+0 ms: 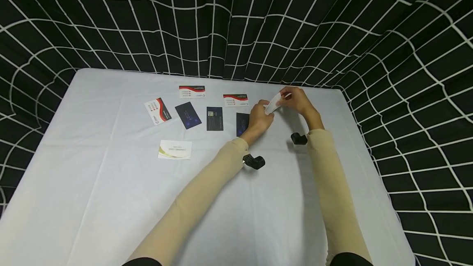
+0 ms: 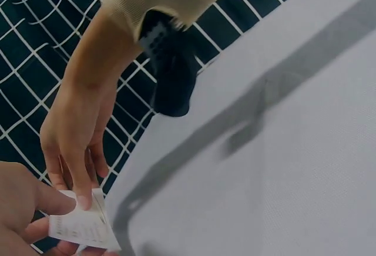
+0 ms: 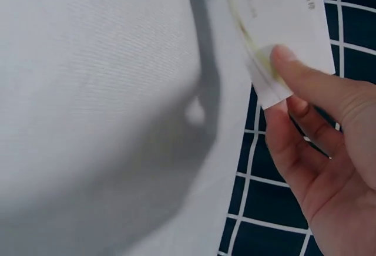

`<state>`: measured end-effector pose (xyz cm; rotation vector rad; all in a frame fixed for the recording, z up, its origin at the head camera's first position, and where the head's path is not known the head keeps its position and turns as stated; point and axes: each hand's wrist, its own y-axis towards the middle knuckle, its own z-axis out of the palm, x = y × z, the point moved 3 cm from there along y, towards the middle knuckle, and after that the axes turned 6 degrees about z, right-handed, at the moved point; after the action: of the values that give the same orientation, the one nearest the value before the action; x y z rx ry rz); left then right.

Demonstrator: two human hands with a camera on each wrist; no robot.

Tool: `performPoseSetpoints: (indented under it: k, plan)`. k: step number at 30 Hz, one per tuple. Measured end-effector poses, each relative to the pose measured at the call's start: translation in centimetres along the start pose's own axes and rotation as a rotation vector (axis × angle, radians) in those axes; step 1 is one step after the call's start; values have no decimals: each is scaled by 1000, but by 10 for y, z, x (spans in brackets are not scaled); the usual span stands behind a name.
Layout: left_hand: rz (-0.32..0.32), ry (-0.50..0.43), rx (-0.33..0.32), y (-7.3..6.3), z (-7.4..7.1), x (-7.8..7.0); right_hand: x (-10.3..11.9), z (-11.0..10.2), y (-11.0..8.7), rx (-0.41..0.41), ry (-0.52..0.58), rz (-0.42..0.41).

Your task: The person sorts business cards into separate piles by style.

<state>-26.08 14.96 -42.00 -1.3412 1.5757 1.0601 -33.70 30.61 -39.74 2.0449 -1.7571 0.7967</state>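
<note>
Both hands hold white business cards [image 1: 272, 104] over the far right part of the table. My left hand [image 1: 260, 118] grips their lower left end. With thumb and fingers, my right hand [image 1: 297, 101] pinches the upper right end. The right wrist view shows printed lines and a gold-green curve on the front card [image 3: 294, 21], with the right thumb pressed on its face and a second edge behind it. In the left wrist view, thumbs of both hands lie on the card [image 2: 82, 226]. A dark blue business card [image 1: 242, 123] lies beside my left hand, partly covered by it.
Red, black and white business cards [image 1: 192, 91] and dark ones [image 1: 214, 119] lie spread on the white tablecloth [image 1: 122, 200]. A white card with a gold curve [image 1: 175, 150] lies nearer me. A black curtain with white grid lines [image 1: 199, 28] borders the table's far and right sides.
</note>
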Motion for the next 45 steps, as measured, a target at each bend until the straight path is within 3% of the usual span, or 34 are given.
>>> performPoseSetpoints:
  k: [6, 10, 14, 19, 23, 27, 34, 39, 45]
  plan:
    - [9, -78, -77, -5, -10, 2, -2, 8, -17, 10, 122, 32]
    - [-3, -73, -76, -8, -19, 2, 2, 16, -34, 32, 244, 51]
    - [-27, -16, -41, -13, -30, 2, 12, 28, -54, 70, 397, 80]
    - [-17, 106, -18, -26, -52, 7, 39, 53, -72, 75, 501, 103]
    - [9, 140, -25, -36, -72, 18, 59, 72, -80, 60, 498, 123]
    - [25, 117, -47, -48, -94, 29, 76, 88, -84, 69, 490, 138]
    - [-13, 114, -61, -67, -127, 42, 103, 113, -87, 131, 549, 146]
    - [-33, 104, -84, -79, -143, 51, 110, 124, -90, 158, 510, 139]
    - [-48, 254, -97, -97, -171, 60, 131, 147, -91, 156, 387, 118]
